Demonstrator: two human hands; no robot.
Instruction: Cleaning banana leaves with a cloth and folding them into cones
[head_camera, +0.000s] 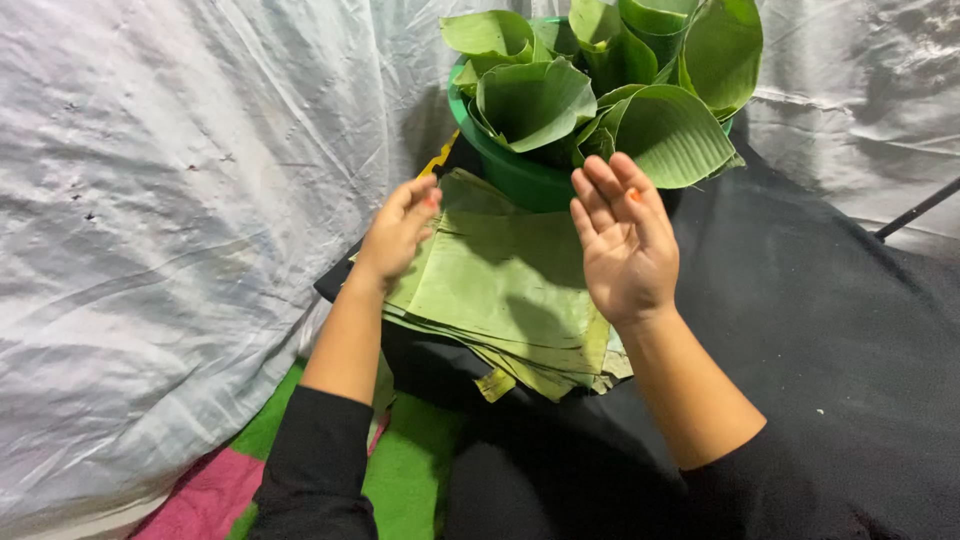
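Your hands are both empty with fingers spread, left hand (400, 232) at the leaf stack's (500, 300) left edge, right hand (625, 245) above its right side, the stack's long axis running away from you toward the bucket (510, 170).

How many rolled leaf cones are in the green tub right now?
5 can be made out in the green tub: back left, front centre, front right, back centre and back right. They overlap, so others may be hidden behind.
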